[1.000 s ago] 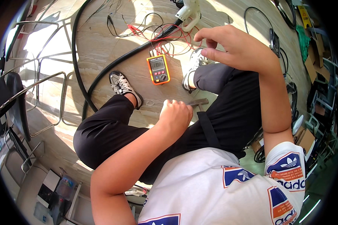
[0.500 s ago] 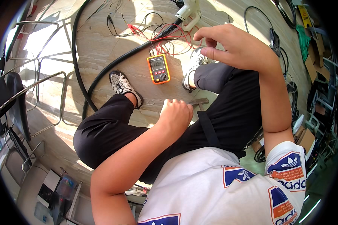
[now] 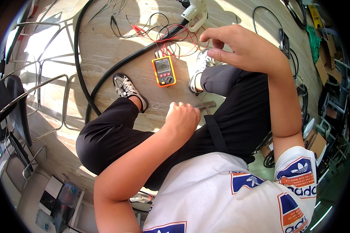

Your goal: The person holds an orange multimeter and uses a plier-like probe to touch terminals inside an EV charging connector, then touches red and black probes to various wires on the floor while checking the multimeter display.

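My left hand is closed in a fist over my lap, its palm side hidden. Just beyond its knuckles, a grey-brown T-shaped piece, like a hammer head, shows beside my thigh. My right hand hangs above my right shin with its fingers loosely bent, the thumb apart and nothing in it. On the floor between my shoes lies an orange-edged digital meter with a lit screen. Red and black test leads run from its top, and a red clip lies among them.
A thick black cable curves across the tiled floor to a white connector handle. Metal-framed chairs stand at the left. At the right are cardboard boxes, a green bag, a yellow floor sign and thinner black cables.
The reading on the meter's screen differs slightly. Both hands stay practically where they were.
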Motion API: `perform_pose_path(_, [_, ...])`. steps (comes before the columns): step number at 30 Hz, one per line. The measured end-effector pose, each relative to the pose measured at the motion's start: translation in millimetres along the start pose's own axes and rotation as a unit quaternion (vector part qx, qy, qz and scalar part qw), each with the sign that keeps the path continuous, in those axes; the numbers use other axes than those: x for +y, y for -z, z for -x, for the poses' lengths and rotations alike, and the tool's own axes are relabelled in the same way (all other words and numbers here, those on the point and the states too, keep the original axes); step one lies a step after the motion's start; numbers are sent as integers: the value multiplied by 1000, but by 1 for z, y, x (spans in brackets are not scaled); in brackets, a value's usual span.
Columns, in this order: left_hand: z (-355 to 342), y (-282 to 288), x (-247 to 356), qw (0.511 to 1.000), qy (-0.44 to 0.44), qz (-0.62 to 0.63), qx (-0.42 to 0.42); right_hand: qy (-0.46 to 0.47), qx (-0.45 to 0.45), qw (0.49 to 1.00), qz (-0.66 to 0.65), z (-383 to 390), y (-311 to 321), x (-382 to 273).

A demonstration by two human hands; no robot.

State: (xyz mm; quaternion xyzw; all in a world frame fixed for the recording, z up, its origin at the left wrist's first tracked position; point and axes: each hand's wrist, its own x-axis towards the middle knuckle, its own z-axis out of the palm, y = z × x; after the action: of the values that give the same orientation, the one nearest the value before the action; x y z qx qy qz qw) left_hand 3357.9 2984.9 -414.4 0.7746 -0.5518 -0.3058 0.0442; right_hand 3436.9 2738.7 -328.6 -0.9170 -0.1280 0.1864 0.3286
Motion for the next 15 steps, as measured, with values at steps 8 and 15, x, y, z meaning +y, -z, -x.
perform_pose_path(8, [0,7,-2,1000,-1,-7,6,-15,-33,999,24,0,4,-2])
perform_pose_path(15, [-1,4,-2,1000,-1,7,15,3,2,1000,15,-1,2,0])
